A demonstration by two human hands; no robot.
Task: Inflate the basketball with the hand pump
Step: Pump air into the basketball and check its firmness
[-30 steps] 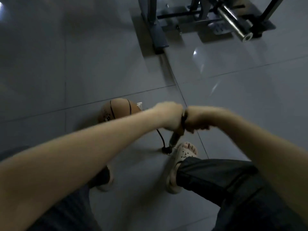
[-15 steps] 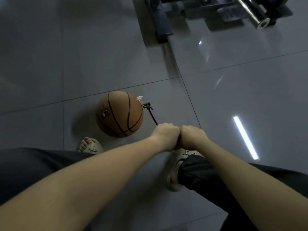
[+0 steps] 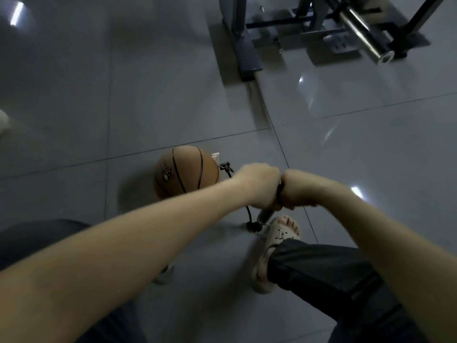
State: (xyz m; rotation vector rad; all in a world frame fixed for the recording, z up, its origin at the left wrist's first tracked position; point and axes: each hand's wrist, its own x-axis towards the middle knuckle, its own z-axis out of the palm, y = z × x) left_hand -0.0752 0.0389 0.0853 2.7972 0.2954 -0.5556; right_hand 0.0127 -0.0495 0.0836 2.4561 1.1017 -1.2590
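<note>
Home gym; barbell rack [image 3: 321, 28]; tiles [image 3: 74, 95]

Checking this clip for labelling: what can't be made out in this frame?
Head view only:
- pump handle: wrapped by left hand and right hand; only a dark sliver shows.
- hose: its middle runs behind the left wrist.
- needle joint at the basketball: too small and dim.
- pump base: dark, blurred beside the sandal.
- weight rack: cut off by the top edge.
</note>
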